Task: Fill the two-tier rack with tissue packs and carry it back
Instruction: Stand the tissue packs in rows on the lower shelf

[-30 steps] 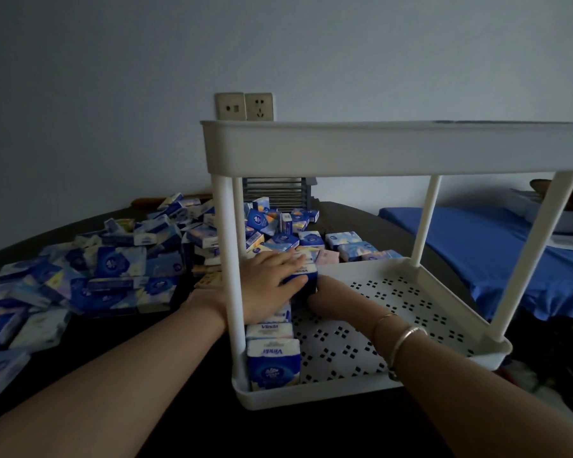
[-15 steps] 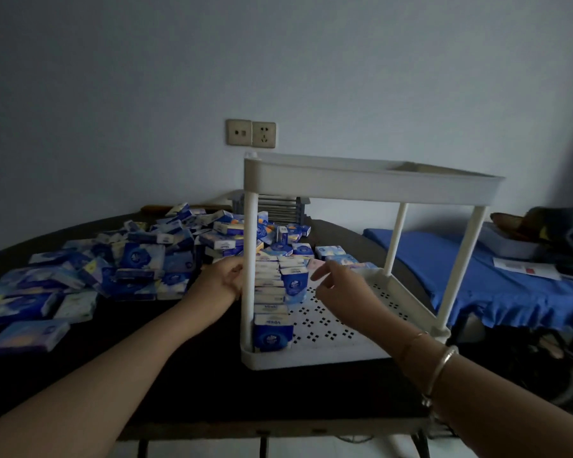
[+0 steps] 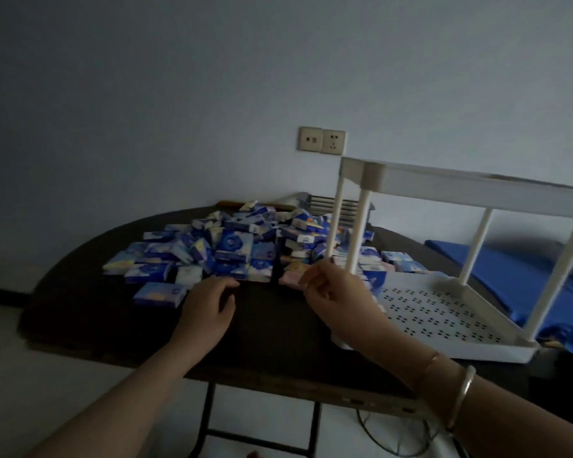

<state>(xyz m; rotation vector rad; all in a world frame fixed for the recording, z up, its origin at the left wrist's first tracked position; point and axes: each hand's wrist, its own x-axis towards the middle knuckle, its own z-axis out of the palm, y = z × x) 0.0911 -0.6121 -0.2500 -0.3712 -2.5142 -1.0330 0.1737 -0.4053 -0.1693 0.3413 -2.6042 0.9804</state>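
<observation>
Both hands hover empty over the dark desk (image 3: 90,312), reaching toward the heap of tissue packs (image 3: 232,249). The left hand (image 3: 209,309) has a loosely curled grip closed on nothing, its fingertips just short of the heap's near edge, with one loose blue pack (image 3: 159,294) lying just to its left. The right hand (image 3: 338,299) also holds nothing, thumb and forefinger a little apart as if about to pinch, with a pinkish pack (image 3: 291,280) just beyond them. The white two-tier rack (image 3: 444,312) stands immediately right of that hand, its lower shelf mostly bare perforated plastic (a few packs show at its left end, partly hidden behind the hand). Filling looks barely begun. To do this step well, I would take packs from the near edge instead of digging in, grip each across its short sides so the soft wrapper does not buckle, and carry it under the upper tier without knocking the corner posts (image 3: 358,233), which stand close to the right hand.
</observation>
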